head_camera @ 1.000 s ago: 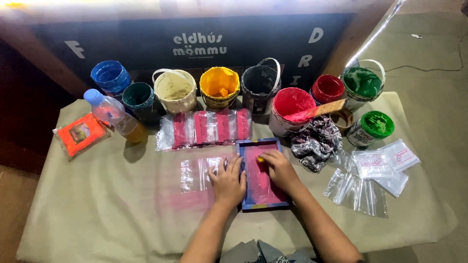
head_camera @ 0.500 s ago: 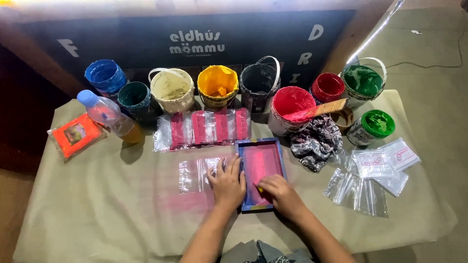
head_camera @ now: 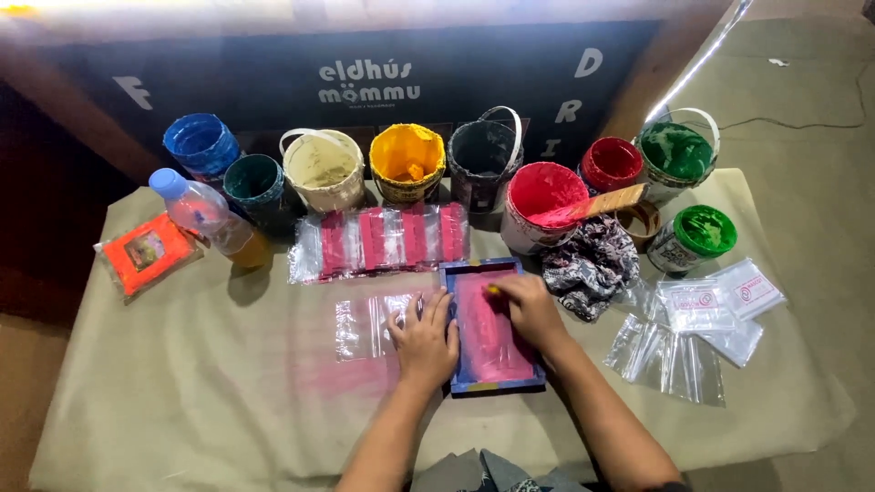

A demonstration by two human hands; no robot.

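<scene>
1. While the left hand (head_camera: 426, 339) lies flat, fingers spread, on the edge of the small blue-framed printing screen smeared with pink ink (head_camera: 490, 328), the right hand (head_camera: 529, 308) curls closed around a small yellow-tipped tool at the screen's top.
2. If the left hand eases off, the frame could slide and smear the clear plastic bag (head_camera: 369, 325) beside it.
3. Wet ink looks glossy; the beige table cloth (head_camera: 182, 383) is matte and creased.
</scene>
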